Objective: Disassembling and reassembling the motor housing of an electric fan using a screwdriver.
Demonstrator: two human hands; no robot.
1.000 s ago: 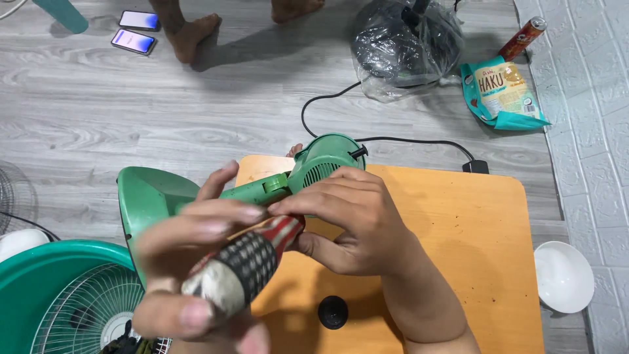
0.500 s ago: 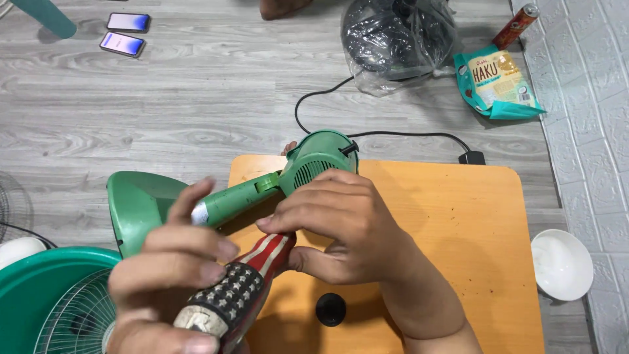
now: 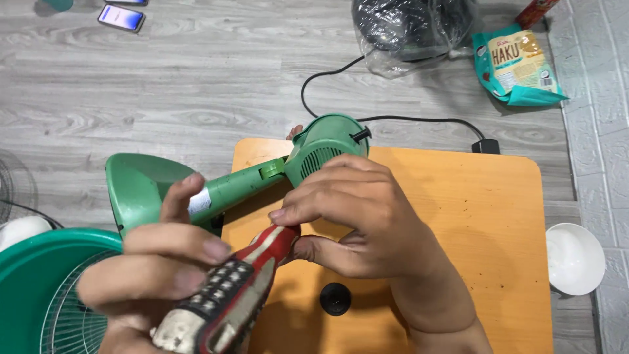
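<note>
An orange wooden board (image 3: 485, 216) lies on the grey floor. Across its left edge lies a green fan body (image 3: 262, 177), base off the board, motor housing on it. The right hand (image 3: 357, 213) curls over the housing. The left hand (image 3: 154, 262), off the board's left corner, grips a red-and-black screwdriver (image 3: 229, 295). A small black cap (image 3: 335, 298) sits on the board's near edge.

Grey wood-plank floor (image 3: 196, 85) under a low orange wooden table (image 3: 498, 216), pale tiles (image 3: 599, 131) along the right edge.
</note>
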